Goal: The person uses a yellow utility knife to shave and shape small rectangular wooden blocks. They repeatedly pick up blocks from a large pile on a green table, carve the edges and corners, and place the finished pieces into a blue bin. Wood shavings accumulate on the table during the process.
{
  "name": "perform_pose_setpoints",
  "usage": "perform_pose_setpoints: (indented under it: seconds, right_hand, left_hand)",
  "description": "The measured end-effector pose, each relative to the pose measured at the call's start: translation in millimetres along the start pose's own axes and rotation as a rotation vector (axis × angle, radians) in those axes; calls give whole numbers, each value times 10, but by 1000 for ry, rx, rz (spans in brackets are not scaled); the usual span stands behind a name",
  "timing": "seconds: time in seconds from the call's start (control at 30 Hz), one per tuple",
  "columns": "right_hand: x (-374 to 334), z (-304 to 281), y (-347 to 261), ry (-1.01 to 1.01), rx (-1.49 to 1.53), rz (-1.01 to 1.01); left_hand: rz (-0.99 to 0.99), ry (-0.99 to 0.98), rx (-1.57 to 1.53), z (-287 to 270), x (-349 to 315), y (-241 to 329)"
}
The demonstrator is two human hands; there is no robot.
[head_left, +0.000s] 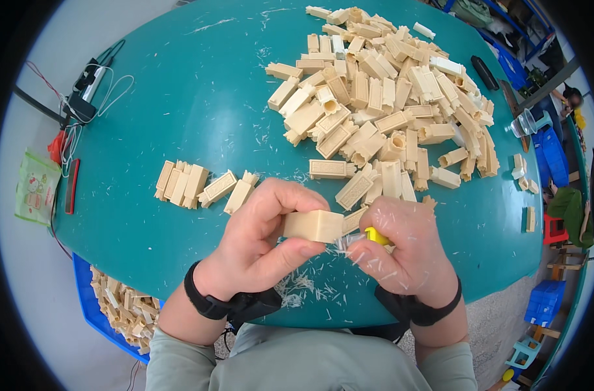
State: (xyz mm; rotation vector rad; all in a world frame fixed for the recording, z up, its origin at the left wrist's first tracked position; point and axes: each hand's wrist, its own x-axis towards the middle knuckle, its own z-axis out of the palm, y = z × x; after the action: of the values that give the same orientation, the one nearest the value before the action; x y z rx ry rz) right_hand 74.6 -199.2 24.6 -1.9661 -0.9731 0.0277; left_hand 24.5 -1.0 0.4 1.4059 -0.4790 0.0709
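The left hand (258, 238) grips a cream block (313, 225) steady above the teal surface (179, 117), its end turned toward the right hand (401, 251), whose fingers clench a yellow tool (376, 236) among shavings (303, 283).

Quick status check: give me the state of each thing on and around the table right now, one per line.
left hand: gripping a cream plastic block, held above the table.
right hand: closed around a yellow tool, its tip at the block's end.
big pile of blocks: loose, jumbled.
small row of blocks: lying side by side.
shavings: scattered under the hands.
blue bin: holding more blocks.
green table: littered with flecks.
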Motion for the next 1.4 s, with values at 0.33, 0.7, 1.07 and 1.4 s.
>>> perform_pose_setpoints:
  seconds: [0.33, 0.7, 1.07, 1.4]
  right_hand:
    - [21, -70, 109, 124, -69, 249]
    - [-17, -56, -121, -3, 250, 330]
    - [-45, 58, -49, 35, 122, 277]
    - [15, 19, 31, 40, -56, 388]
  left_hand:
    - [-141, -61, -173, 92, -18, 141]
    - [30, 184, 210, 49, 41, 26]
    - [296, 203, 753, 60, 97, 22]
    - [435, 142, 690, 55, 97, 33]
